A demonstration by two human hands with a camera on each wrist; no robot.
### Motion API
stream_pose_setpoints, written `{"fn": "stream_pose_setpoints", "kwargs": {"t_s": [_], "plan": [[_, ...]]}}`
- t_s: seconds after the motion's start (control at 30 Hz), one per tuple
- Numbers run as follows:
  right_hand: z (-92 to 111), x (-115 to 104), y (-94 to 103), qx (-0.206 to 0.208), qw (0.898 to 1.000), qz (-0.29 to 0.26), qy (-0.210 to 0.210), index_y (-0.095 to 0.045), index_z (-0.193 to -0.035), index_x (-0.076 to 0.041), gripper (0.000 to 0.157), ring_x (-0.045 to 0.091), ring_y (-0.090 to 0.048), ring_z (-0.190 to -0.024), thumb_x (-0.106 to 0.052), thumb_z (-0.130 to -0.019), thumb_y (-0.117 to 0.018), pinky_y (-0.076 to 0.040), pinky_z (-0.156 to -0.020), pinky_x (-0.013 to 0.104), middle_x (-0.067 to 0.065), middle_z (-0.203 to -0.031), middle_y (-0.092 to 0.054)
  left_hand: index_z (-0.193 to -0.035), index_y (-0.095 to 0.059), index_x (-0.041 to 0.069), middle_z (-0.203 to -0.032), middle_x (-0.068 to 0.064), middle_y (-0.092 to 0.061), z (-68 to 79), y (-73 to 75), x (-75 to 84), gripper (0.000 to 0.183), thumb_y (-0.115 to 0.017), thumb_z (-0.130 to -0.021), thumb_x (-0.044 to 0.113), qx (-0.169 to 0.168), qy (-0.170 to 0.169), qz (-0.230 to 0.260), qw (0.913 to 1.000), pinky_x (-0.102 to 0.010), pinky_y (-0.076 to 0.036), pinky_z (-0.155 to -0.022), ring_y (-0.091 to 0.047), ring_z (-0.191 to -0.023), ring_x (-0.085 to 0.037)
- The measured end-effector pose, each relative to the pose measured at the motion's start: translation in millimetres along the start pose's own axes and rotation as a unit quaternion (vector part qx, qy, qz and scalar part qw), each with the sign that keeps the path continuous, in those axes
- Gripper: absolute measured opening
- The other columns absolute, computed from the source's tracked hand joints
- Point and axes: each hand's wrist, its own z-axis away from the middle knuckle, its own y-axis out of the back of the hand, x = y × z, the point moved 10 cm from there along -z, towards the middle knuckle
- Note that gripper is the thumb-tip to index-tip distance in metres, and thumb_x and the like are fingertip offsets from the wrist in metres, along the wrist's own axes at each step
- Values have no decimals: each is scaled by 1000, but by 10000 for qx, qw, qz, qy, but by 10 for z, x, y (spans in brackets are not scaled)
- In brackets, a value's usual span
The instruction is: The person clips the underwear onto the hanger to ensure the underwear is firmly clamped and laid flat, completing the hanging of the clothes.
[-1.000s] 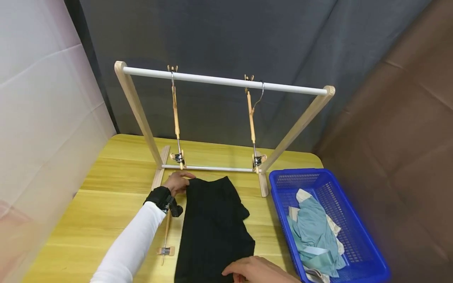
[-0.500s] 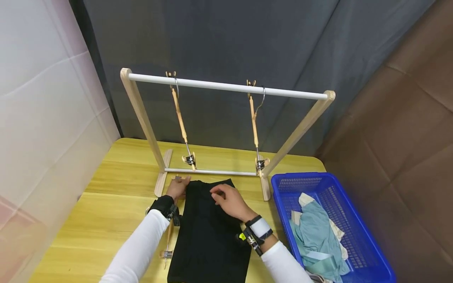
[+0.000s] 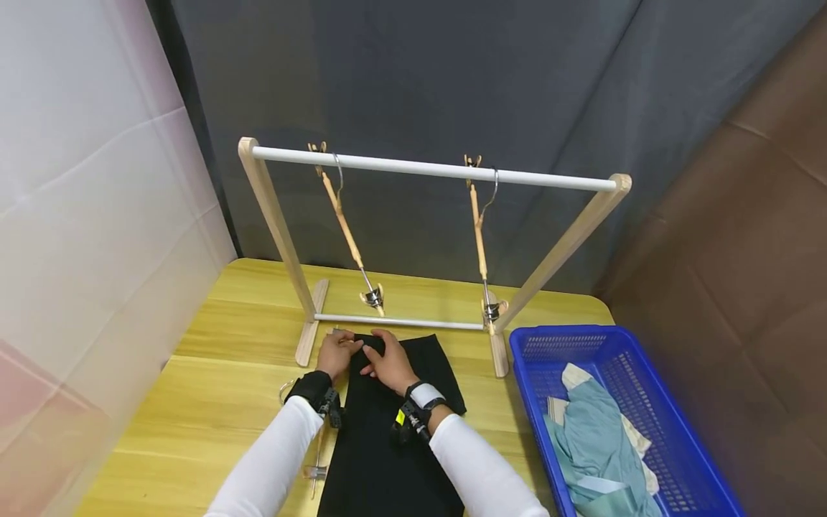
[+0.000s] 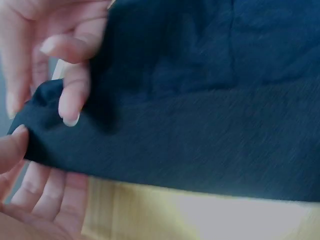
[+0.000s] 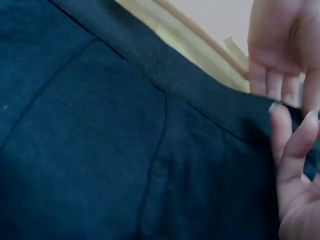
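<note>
Black pants (image 3: 394, 459) lie flat on the wooden table, their waistband (image 4: 165, 145) toward the rack. My left hand (image 3: 336, 354) holds the far left corner of the waistband, thumb on top and fingers underneath in the left wrist view. Close beside it is my right hand (image 3: 392, 368); in the right wrist view its extended fingers (image 5: 295, 145) touch the cloth near that corner. A clip hanger (image 3: 315, 472) lies partly hidden under the left edge of the pants, its metal hook (image 3: 286, 388) showing left of my wrist.
Behind the pants stands a wooden rack with a white rail (image 3: 420, 167). Two clip hangers, one left (image 3: 342, 222) and one right (image 3: 478, 230), hang from it. At the right, a blue basket (image 3: 526, 402) contains teal and cream clothes (image 3: 601, 438).
My right hand has moved from the near part of the pants up to the waistband beside my left hand. The left hanging hanger has swung, its lower end shifting rightward.
</note>
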Motion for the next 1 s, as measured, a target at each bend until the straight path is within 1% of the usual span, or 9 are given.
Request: {"fn": "stream_pose_setpoints", "kwargs": {"t_s": [0.13, 0.33, 0.4, 0.47, 0.57, 0.6, 0.7, 0.83, 1.0], "plan": [[-34, 91, 12, 155, 9960, -840, -253, -45, -135, 1, 42, 18, -66, -62, -21, -100, -53, -50, -55, 24, 21, -125, -51, -107, -61, -10, -93, -24, -65, -8, -30, 5, 21, -63, -91, 3, -290, 58, -305, 9991, -31, -47, -57, -62, -79, -38], [-62, 324, 67, 365, 9749, -2095, -663, -60, -112, 9, 29, 14, -62, -58, -14, -94, -63, -47, -54, 21, 19, -81, -63, -98, -65, -6, -83, -15, -65, -46, -36, 40, 14, -64, -90, 4, -413, -83, -1038, 9937, -30, -48, -56, -61, -66, -24], [-104, 435, 46, 396, 9664, -2467, -606, -61, -108, 7, 27, 13, -61, -58, -14, -92, -65, -47, -54, 20, 12, -73, -61, -93, -66, -6, -77, -13, -65, -76, 62, 60, 12, -63, -89, 5, -176, -189, -1207, 9923, -30, -47, -54, -60, -60, -21], [-136, 488, 6, 361, 9583, -2783, -541, -60, -106, 5, 24, 12, -62, -59, -13, -91, -67, -48, -54, 19, 7, -72, -60, -91, -67, -5, -74, -14, -65, -109, 235, 81, 12, -62, -89, 6, 329, -223, -1332, 9903, -32, -47, -54, -61, -59, -24], [-163, 522, -34, 246, 9536, -2962, -475, -58, -105, 3, 22, 11, -62, -59, -12, -91, -66, -48, -54, 19, 4, -74, -60, -90, -63, -5, -75, -20, -65, -124, 483, 127, 15, -62, -89, 10, 1122, -200, -1675, 9793, -41, -47, -57, -61, -65, -34], [-165, 530, -35, 221, 9540, -2956, -455, -58, -104, 2, 20, 10, -61, -58, -12, -91, -66, -47, -53, 19, 3, -73, -60, -91, -61, -5, -77, -21, -64, -128, 529, 129, 17, -62, -89, 12, 1256, -155, -1786, 9758, -43, -46, -60, -60, -68, -37], [-166, 541, -5, 205, 9565, -2882, -397, -55, -100, 2, 18, 8, -54, -55, -10, -92, -65, -42, -49, 18, 1, -68, -57, -94, -54, -6, -80, -26, -62, -163, 528, 85, 24, -63, -90, 16, 1123, 33, -1867, 9760, -48, -46, -65, -60, -76, -43], [-153, 541, 31, 210, 9548, -2935, -432, -53, -100, 1, 17, 8, -48, -55, -10, -93, -64, -37, -47, 17, -1, -67, -53, -93, -52, -2, -80, -22, -61, -197, 457, 7, 25, -64, -91, 20, 941, 228, -1930, 9764, -48, -45, -67, -59, -76, -41], [-125, 475, 19, 137, 9507, -3049, -547, -56, -104, 5, 21, 10, -48, -56, -13, -95, -62, -37, -49, 19, 1, -69, -52, -96, -51, 4, -89, -22, -63, -216, 441, -66, 21, -64, -91, 20, 1247, 406, -1928, 9724, -51, -44, -68, -60, -78, -41]]}}
